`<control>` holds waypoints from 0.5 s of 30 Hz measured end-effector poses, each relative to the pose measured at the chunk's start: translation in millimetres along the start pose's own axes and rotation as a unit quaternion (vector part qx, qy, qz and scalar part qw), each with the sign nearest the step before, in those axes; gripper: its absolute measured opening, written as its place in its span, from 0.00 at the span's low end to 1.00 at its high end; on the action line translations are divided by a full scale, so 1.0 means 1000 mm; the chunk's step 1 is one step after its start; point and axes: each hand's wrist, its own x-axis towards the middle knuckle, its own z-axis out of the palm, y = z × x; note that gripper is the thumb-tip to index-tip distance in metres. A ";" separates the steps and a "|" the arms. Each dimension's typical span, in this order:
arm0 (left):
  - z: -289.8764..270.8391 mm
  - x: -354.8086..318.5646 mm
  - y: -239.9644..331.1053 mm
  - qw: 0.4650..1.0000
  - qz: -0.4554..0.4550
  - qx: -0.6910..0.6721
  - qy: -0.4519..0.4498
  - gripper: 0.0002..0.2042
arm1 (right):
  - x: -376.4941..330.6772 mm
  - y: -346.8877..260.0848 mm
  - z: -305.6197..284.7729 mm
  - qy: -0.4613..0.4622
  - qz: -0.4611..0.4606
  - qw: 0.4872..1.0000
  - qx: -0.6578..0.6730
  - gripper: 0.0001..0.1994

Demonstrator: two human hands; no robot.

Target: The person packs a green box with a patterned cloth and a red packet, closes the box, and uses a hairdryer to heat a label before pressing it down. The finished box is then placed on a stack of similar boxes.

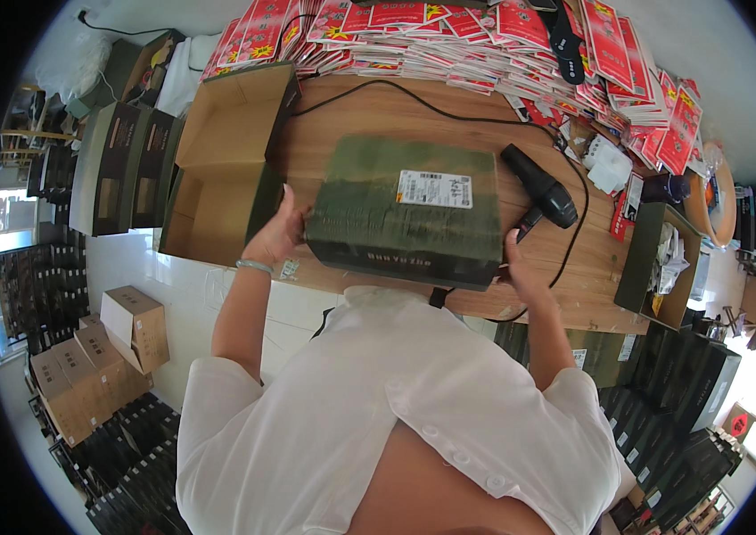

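A closed dark green cardboard box (369,192) with a white label on its lid is held between my two hands over the near part of the wooden table. Its top looks glossy and creased. My left hand (282,230) grips the box's left end, thumb raised and fingers against the side. At the opposite end, my right hand (518,270) holds the near right corner, fingers partly hidden by the box. A black hair dryer (543,189) lies just right of the box, its handle close to my right hand. Left of my left hand stands an open, bare green box (217,209).
Stacks of red printed packets (449,53) line the table's (378,98) far edge. A black cord (449,113) loops across the tabletop. An open green bin of scraps (663,267) stands at the right. Brown cartons (133,325) and piled dark boxes (133,455) occupy the floor.
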 end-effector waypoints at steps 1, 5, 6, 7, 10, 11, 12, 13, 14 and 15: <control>0.003 -0.007 0.009 0.999 0.028 -0.030 0.001 0.43 | -0.002 -0.005 -0.011 -0.020 0.005 1.000 0.023 0.40; 0.020 -0.015 0.036 0.930 0.184 -0.279 -0.153 0.40 | -0.008 -0.045 -0.029 -0.088 -0.088 0.979 0.161 0.33; 0.027 -0.015 0.039 0.928 0.223 -0.256 -0.154 0.39 | -0.014 -0.061 -0.027 -0.103 -0.140 0.963 0.208 0.32; 0.035 -0.014 0.042 0.923 0.261 -0.233 -0.157 0.39 | -0.016 -0.078 -0.024 -0.094 -0.189 0.954 0.211 0.29; 0.047 -0.007 0.029 0.947 0.292 -0.102 -0.086 0.34 | 0.001 -0.113 -0.011 -0.007 -0.335 0.931 0.146 0.22; 0.050 -0.004 0.019 0.960 0.273 -0.042 -0.048 0.34 | 0.013 -0.117 -0.003 0.064 -0.378 0.921 0.073 0.21; 0.050 -0.003 0.006 0.967 0.252 0.017 -0.007 0.33 | 0.022 -0.118 0.005 0.130 -0.418 0.899 -0.001 0.20; 0.049 -0.003 -0.007 0.969 0.237 0.054 0.036 0.31 | 0.028 -0.116 0.013 0.141 -0.440 0.884 -0.071 0.17; 0.048 -0.003 -0.025 0.968 0.222 0.091 0.079 0.29 | 0.029 -0.112 0.023 0.133 -0.410 0.891 -0.142 0.16; 0.047 -0.002 -0.042 0.963 0.206 0.129 0.119 0.27 | 0.044 -0.098 0.028 0.101 -0.422 0.884 -0.173 0.18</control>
